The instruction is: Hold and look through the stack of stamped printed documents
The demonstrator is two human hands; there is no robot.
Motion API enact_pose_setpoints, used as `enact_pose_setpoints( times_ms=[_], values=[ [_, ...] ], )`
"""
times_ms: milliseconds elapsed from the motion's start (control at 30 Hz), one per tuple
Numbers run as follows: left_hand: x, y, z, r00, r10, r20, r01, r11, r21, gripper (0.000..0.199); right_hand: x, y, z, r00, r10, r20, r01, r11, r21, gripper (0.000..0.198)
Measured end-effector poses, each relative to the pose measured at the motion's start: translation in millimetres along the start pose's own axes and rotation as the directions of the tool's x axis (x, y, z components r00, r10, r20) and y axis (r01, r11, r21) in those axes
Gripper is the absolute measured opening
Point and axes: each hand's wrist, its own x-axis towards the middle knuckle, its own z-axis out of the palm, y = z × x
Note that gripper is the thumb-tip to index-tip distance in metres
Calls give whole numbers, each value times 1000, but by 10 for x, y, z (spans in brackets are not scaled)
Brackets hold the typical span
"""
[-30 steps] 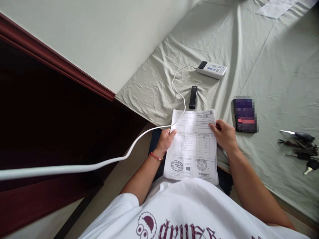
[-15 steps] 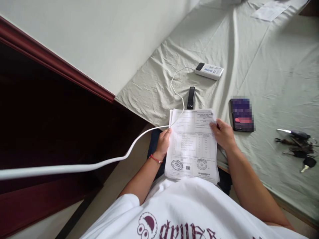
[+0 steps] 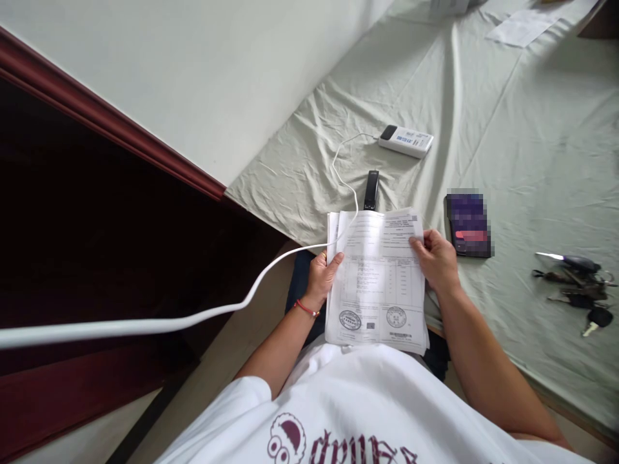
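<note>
The left hand (image 3: 322,276) and right hand (image 3: 438,260) grip the papers (image 3: 376,280) by both sides, keeping them flat to read.

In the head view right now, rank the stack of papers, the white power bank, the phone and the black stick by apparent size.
1. stack of papers
2. phone
3. white power bank, though it lies farther off, so its place against the phone is unsure
4. black stick

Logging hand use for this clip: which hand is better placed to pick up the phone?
Right, probably. The right hand grips the papers' right edge, right beside the phone on the sheet. The left hand holds the far edge, with the papers between.
</note>
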Motion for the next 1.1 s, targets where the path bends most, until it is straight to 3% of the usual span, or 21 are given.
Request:
enact_pose_setpoints(
  times_ms=[167, 300, 400, 567, 833, 1100],
  values=[
    [-3, 33, -64, 996, 21, -82, -10, 992, 126, 57, 4, -5, -12, 999, -27, 18, 27, 1000, -14, 28],
    [27, 13, -120, 983, 41, -180, -12, 987, 163, 38, 2, -3, -22, 999, -37, 24, 38, 998, -43, 29],
    [23, 0, -113, 992, 17, -128, 3, 989, 151, 35, -1, 2, -26, 998, -45, 33, 47, 998, -49, 30],
    [-3, 8, -59, 1000, -14, -19, 16, 994, 112, 51, -6, -31, -29, 999, -41, 33, 44, 996, -76, 31],
    [3, 19, -8, 999, 18, -28, -17, 1000, 26, 55, -29, -66, -32, 999, -28, 26, 30, 996, -81, 30],
    [-33, 26, -12, 998, -22, -62, 23, 1000, 21, 52, -21, -44, -32, 998, -57, 23, 59, 996, -69, 31]
  ],
)
